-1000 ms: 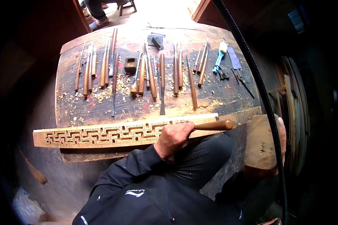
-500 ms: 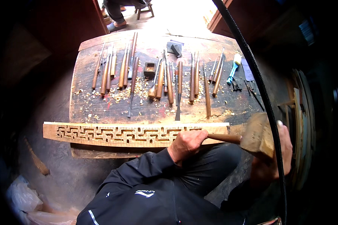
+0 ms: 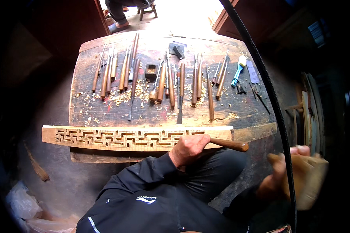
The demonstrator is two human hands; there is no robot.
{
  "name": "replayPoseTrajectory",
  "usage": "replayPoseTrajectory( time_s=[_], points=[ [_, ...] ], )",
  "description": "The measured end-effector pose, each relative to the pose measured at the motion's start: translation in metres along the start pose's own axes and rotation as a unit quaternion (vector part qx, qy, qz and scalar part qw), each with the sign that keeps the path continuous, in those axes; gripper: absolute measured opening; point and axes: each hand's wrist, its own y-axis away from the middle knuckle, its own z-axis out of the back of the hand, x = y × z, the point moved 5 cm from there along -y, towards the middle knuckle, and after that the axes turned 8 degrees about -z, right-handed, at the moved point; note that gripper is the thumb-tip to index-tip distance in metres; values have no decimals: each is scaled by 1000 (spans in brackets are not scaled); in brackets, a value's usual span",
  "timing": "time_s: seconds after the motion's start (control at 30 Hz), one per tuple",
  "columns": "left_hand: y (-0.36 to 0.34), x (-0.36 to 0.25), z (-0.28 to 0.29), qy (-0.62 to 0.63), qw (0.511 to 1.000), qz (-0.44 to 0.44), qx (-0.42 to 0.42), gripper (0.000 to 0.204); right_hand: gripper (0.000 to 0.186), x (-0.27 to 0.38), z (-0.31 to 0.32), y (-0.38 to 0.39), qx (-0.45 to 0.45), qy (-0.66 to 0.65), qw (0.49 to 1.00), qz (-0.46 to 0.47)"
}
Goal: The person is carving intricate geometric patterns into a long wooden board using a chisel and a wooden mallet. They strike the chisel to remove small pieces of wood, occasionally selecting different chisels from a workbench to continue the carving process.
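My left hand (image 3: 189, 149) is closed around a carving chisel, whose brown wooden handle (image 3: 231, 144) sticks out to the right. Its blade is hidden by my fist, which rests at the right part of a long pale wooden board (image 3: 48, 135). A pierced, angular fret pattern with pencilled grid lines runs along that board. Off to the right, my right hand (image 3: 278, 173) grips a wooden mallet (image 3: 310, 180), slightly blurred, with a gap between the mallet and the chisel's handle end.
On the worn workbench (image 3: 116, 110) lie several wooden-handled chisels (image 3: 133, 85), wood shavings (image 3: 122, 99), a small dark box (image 3: 151, 71), a dark block (image 3: 179, 51) and a blue-handled brush (image 3: 237, 72). A black strap (image 3: 270, 89) crosses the right side. Someone's legs (image 3: 118, 13) show beyond.
The mallet has swung away from the chisel's handle end, to the right and downward, with my right hand. My left hand keeps its hold on the chisel. The whole view has shifted slightly.
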Motion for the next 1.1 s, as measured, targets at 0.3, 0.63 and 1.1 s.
replayPoseTrajectory(
  time_s=[0.3, 0.63, 1.1],
  points=[
    [0, 2, 2, 28, 998, 57, -9, 23, 63, 15, -24, -5, 10, 24, 999, 39],
    [-1, -1, -6, -23, 995, -4, 100, 26, 65, -13, -34, 29, -11, -8, 999, -39],
    [45, 59, 67, 243, 859, 408, -194, 16, 68, -52, -112, 80, 79, 101, 974, -187]
  ],
)
